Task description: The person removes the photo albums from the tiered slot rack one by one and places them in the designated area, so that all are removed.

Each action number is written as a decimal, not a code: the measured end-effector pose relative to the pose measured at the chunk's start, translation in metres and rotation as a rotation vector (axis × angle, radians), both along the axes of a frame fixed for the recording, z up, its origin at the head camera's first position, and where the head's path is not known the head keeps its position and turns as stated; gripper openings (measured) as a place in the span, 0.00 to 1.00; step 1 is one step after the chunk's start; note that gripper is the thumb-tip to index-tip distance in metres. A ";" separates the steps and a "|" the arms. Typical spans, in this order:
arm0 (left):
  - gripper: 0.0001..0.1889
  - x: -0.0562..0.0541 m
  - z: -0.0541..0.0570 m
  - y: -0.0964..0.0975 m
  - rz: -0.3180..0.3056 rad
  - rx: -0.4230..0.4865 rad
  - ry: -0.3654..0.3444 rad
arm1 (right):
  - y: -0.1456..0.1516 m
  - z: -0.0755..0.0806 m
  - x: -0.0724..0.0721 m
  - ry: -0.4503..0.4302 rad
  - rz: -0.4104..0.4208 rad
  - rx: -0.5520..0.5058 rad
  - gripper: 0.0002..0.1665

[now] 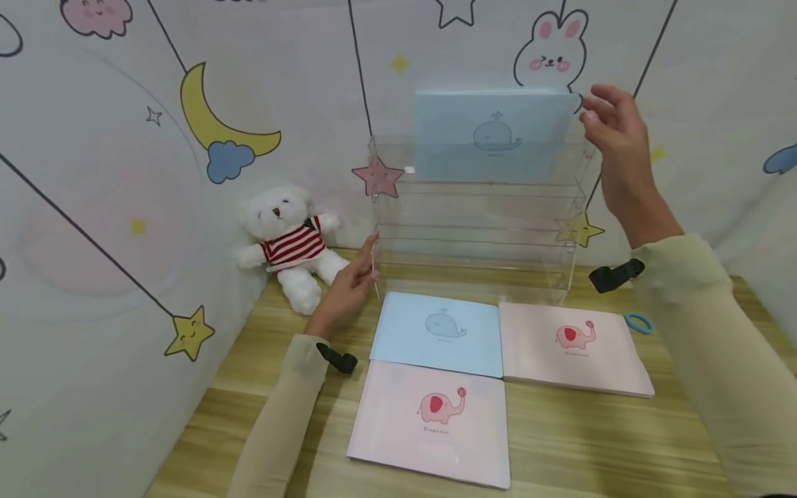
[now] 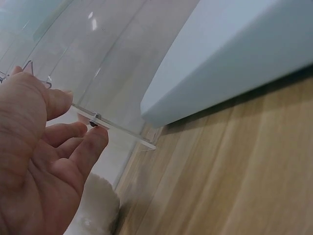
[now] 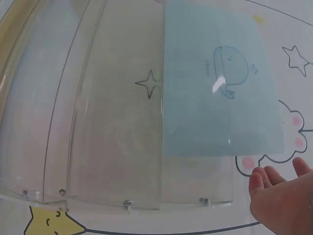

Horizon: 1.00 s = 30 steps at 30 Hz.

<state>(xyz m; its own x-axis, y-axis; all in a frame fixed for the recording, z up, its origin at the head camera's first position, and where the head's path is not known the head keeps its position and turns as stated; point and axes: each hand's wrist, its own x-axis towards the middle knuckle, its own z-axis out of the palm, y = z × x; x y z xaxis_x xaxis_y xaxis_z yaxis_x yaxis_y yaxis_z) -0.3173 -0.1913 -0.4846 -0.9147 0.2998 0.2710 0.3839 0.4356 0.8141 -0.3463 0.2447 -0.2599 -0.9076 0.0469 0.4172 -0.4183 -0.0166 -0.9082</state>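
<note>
A clear acrylic tiered rack [image 1: 479, 211] stands at the back of the table. In its top tier a light-blue book [image 1: 496, 131] with a whale drawing stands upright. My left hand [image 1: 349, 287] pinches the rack's left side panel, thumb on one face and fingers on the other, beside a small metal fitting in the left wrist view. Near the upright book's right edge, my right hand [image 1: 623, 149] is raised with loosely bent fingers and holds nothing. A gap shows between its fingertips and the book in the right wrist view.
Before the rack lie another light-blue whale book [image 1: 405, 328], a pink elephant book [image 1: 532, 346] to its right and a second pink elephant book [image 1: 398, 429] nearer me. A white teddy bear [image 1: 292, 245] sits left of the rack. A blue ring [image 1: 628, 319] lies by the right book.
</note>
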 end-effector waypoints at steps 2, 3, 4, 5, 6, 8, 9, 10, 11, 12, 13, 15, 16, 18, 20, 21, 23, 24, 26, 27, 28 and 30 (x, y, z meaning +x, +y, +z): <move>0.41 0.000 -0.003 0.003 0.010 -0.006 0.011 | -0.001 0.002 -0.005 -0.025 0.019 -0.004 0.31; 0.41 0.001 -0.004 0.004 0.017 -0.011 0.015 | -0.001 0.003 -0.007 -0.038 0.027 0.003 0.31; 0.41 0.001 -0.006 0.004 0.023 -0.021 0.017 | -0.002 0.003 -0.009 -0.048 0.036 0.003 0.31; 0.41 0.001 -0.008 0.005 0.023 -0.025 0.017 | -0.003 0.002 -0.011 -0.057 0.035 0.011 0.30; 0.41 0.002 -0.008 0.005 0.021 -0.030 0.013 | -0.003 0.002 -0.012 -0.066 0.031 0.019 0.29; 0.41 0.003 -0.009 0.005 0.021 -0.034 0.003 | -0.006 0.000 -0.015 -0.083 0.016 0.038 0.28; 0.40 0.003 -0.008 0.004 0.017 -0.039 -0.001 | -0.007 0.000 -0.016 -0.090 0.007 0.044 0.27; 0.40 0.002 -0.006 0.003 0.012 -0.038 -0.006 | -0.008 0.000 -0.018 -0.089 -0.004 0.047 0.27; 0.41 0.002 -0.004 0.002 0.007 -0.037 -0.008 | -0.010 0.001 -0.019 -0.085 -0.016 0.052 0.28; 0.41 0.001 -0.002 0.001 0.004 -0.037 -0.009 | -0.011 0.002 -0.021 -0.084 -0.020 0.048 0.28; 0.41 -0.001 -0.001 0.000 0.000 -0.025 -0.012 | -0.012 0.003 -0.022 -0.081 -0.026 0.046 0.29; 0.41 -0.003 -0.001 0.000 -0.017 -0.009 -0.021 | -0.013 0.005 -0.024 -0.074 -0.037 0.041 0.30; 0.41 -0.004 0.001 -0.001 -0.022 0.001 -0.020 | -0.015 0.007 -0.026 -0.068 -0.037 0.037 0.30; 0.41 -0.004 0.001 -0.003 -0.024 -0.004 -0.015 | -0.016 0.010 -0.028 -0.078 -0.036 0.015 0.30; 0.42 -0.003 -0.001 -0.001 -0.024 -0.017 -0.014 | -0.015 0.009 -0.029 -0.089 -0.049 0.005 0.29; 0.41 -0.003 -0.001 0.000 -0.027 -0.024 -0.010 | -0.015 0.009 -0.030 -0.091 -0.051 -0.006 0.29; 0.41 -0.004 -0.001 0.001 -0.025 -0.039 0.002 | -0.014 0.009 -0.032 -0.103 -0.050 -0.018 0.28; 0.41 -0.005 0.000 0.001 -0.025 -0.039 0.005 | -0.014 0.009 -0.033 -0.102 -0.044 -0.014 0.28; 0.41 -0.005 0.001 0.001 -0.022 -0.027 0.006 | -0.016 0.009 -0.036 -0.090 -0.012 -0.002 0.29; 0.41 -0.005 0.001 0.000 -0.019 -0.025 0.009 | -0.017 0.009 -0.038 -0.081 0.007 0.010 0.30; 0.41 -0.004 0.002 0.000 -0.017 -0.021 0.007 | -0.018 0.010 -0.039 -0.073 0.023 0.026 0.30; 0.42 -0.002 0.001 -0.002 -0.013 -0.018 -0.005 | -0.021 0.011 -0.042 -0.053 0.040 0.074 0.30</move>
